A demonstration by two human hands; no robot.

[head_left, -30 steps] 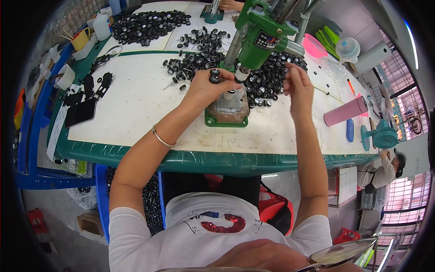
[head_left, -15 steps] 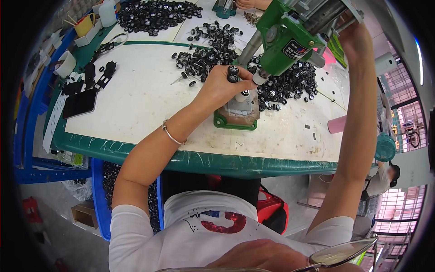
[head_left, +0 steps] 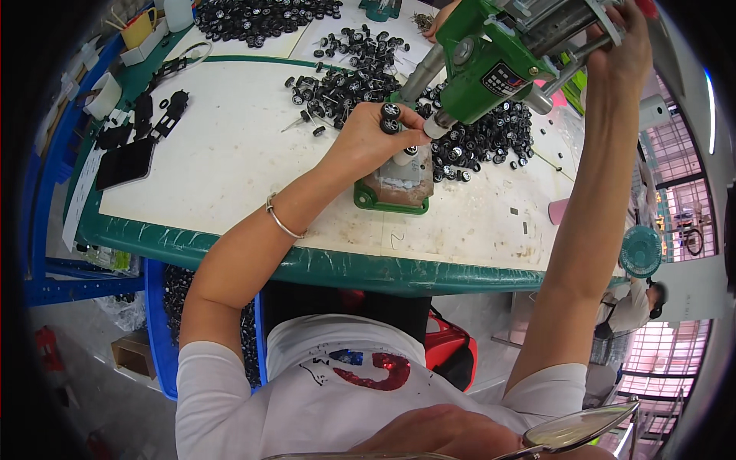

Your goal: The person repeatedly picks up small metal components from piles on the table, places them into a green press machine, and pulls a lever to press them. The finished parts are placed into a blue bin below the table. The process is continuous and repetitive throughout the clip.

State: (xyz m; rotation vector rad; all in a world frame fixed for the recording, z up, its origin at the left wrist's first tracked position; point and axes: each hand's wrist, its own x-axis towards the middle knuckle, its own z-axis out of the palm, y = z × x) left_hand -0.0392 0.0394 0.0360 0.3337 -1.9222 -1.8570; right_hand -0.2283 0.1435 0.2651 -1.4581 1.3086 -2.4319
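My left hand point(head_left: 366, 142) is closed on small black toy wheels point(head_left: 390, 115) with silver hubs, two of them showing between the fingers. Its fingertips are beside the white tip point(head_left: 438, 125) of a green hand press point(head_left: 479, 80). Just below them, another wheel point(head_left: 412, 150) sits on a pale post over the press base point(head_left: 392, 195). At the upper right my right hand point(head_left: 625, 50) is wrapped round the press lever, whose red knob point(head_left: 648, 8) shows past the fingers. The press frame partly hides that grip.
Loose wheels, several on pin axles, lie in heaps behind the press point(head_left: 345, 88), to its right point(head_left: 491, 134) and at the far left point(head_left: 261, 23). A phone point(head_left: 130, 162) and black plastic parts point(head_left: 172, 115) lie left. A blue bin point(head_left: 157, 322) stands below the table edge.
My right hand has shifted up and to the right, and the red knob has come into view. The left hand keeps its wheels by the press tip. The whole view has shifted slightly.
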